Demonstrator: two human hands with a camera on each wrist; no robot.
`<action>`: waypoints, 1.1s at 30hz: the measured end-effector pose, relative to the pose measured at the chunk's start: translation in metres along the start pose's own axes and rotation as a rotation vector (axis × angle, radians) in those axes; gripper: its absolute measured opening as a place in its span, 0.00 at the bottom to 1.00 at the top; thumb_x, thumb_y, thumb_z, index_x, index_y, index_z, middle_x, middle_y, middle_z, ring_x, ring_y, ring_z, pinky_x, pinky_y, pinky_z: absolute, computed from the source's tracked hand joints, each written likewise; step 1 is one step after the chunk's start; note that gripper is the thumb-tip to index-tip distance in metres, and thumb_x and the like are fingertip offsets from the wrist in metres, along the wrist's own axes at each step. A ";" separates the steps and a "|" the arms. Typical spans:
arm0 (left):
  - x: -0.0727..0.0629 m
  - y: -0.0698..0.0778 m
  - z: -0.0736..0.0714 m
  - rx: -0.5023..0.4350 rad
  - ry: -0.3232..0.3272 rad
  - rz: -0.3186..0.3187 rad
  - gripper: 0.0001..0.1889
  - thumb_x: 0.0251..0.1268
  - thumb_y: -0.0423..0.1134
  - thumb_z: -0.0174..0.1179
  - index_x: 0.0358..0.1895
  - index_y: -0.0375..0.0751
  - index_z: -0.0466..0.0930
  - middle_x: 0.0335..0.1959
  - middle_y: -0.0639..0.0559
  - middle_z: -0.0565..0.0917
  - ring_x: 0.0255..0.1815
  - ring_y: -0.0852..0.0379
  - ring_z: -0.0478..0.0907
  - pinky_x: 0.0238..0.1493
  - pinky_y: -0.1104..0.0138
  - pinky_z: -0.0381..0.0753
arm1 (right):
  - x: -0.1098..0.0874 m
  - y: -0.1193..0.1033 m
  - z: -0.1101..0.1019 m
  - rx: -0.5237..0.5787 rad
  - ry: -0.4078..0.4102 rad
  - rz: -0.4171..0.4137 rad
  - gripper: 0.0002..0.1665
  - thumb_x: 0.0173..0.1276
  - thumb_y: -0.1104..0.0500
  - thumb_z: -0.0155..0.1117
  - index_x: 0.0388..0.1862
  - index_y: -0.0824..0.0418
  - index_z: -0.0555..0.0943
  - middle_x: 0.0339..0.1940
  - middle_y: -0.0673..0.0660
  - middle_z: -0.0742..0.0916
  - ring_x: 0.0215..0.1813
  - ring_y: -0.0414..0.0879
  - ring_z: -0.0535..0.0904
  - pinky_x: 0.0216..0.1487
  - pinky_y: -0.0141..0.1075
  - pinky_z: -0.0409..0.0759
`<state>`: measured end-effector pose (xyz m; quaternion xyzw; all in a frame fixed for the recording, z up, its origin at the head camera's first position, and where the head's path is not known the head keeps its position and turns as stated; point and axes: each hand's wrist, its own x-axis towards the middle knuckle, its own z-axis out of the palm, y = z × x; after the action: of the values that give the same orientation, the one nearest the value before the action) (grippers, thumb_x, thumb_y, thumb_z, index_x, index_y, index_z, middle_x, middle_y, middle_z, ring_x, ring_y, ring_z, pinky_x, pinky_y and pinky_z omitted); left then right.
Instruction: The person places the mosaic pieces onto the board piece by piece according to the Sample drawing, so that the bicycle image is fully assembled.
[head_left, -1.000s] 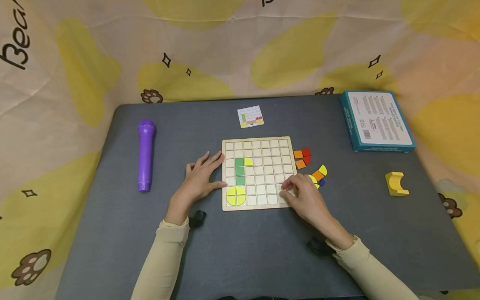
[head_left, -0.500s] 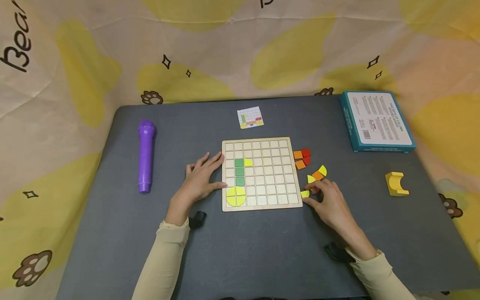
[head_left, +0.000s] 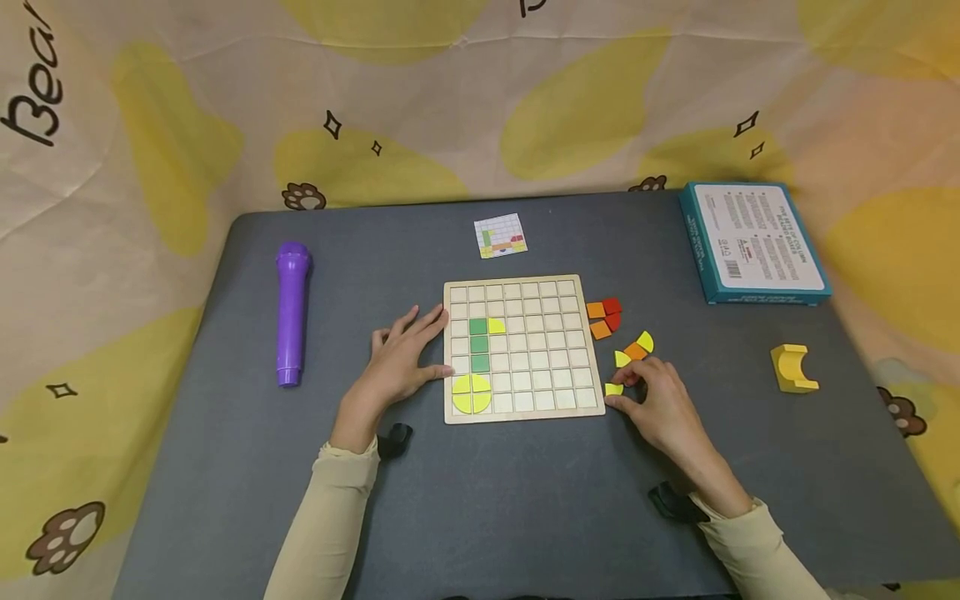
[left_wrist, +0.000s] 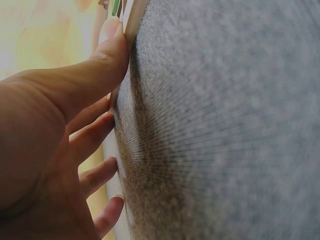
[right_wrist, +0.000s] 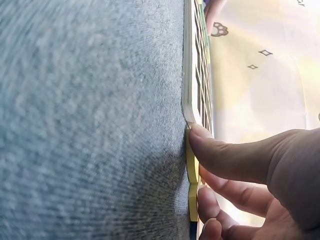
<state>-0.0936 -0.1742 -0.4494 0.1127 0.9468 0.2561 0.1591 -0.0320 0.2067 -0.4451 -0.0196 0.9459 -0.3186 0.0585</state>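
Observation:
A square wooden grid board (head_left: 525, 279) lies on the dark table. On its left part sit three green square tiles (head_left: 479, 344), a yellow quarter-circle tile (head_left: 497, 326) and a yellow circle of quarter tiles (head_left: 472, 393). My left hand (head_left: 403, 357) rests spread at the left edge, thumb and fingertips against the rim (left_wrist: 131, 30). Just off the board's lower right corner, my right hand (head_left: 660, 408) pinches another yellow quarter-circle tile (head_left: 613, 389) between thumb and finger. In the right wrist view the thumb tip presses on that yellow tile (right_wrist: 191, 160), right beside the board's corner.
Right of the board lie orange and red tiles (head_left: 612, 320), with more yellow tiles (head_left: 645, 340) and an orange one (head_left: 635, 351) nearer my right hand. A pattern card (head_left: 501, 235) lies behind the board. Farther out are a purple microphone (head_left: 292, 317), a teal box (head_left: 757, 242) and a yellow arch block (head_left: 792, 368).
My right hand has moved right, from over the board's lower right corner to the tiles beside it, and takes hold of a yellow quarter-circle tile. The left hand stays put.

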 end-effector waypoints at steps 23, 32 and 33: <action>-0.001 0.001 -0.001 0.004 0.003 -0.002 0.50 0.66 0.50 0.75 0.87 0.52 0.55 0.89 0.56 0.54 0.90 0.42 0.43 0.73 0.38 0.48 | 0.007 0.002 -0.003 0.028 -0.004 0.047 0.20 0.63 0.62 0.82 0.49 0.70 0.83 0.47 0.68 0.81 0.45 0.59 0.76 0.48 0.48 0.72; -0.001 0.000 0.000 0.003 0.005 0.004 0.50 0.65 0.50 0.75 0.87 0.52 0.55 0.89 0.55 0.54 0.90 0.41 0.43 0.73 0.38 0.48 | 0.014 0.009 -0.009 0.067 0.084 0.045 0.29 0.61 0.61 0.84 0.56 0.71 0.80 0.42 0.65 0.81 0.40 0.53 0.76 0.41 0.34 0.72; -0.001 0.000 -0.001 0.005 0.007 0.006 0.50 0.65 0.50 0.75 0.87 0.52 0.55 0.89 0.55 0.54 0.90 0.41 0.43 0.73 0.38 0.48 | 0.015 0.011 -0.010 0.068 0.100 0.045 0.28 0.61 0.61 0.84 0.55 0.71 0.81 0.41 0.65 0.81 0.39 0.53 0.77 0.40 0.33 0.71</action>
<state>-0.0929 -0.1745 -0.4485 0.1149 0.9476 0.2546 0.1548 -0.0486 0.2204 -0.4450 0.0198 0.9364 -0.3500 0.0188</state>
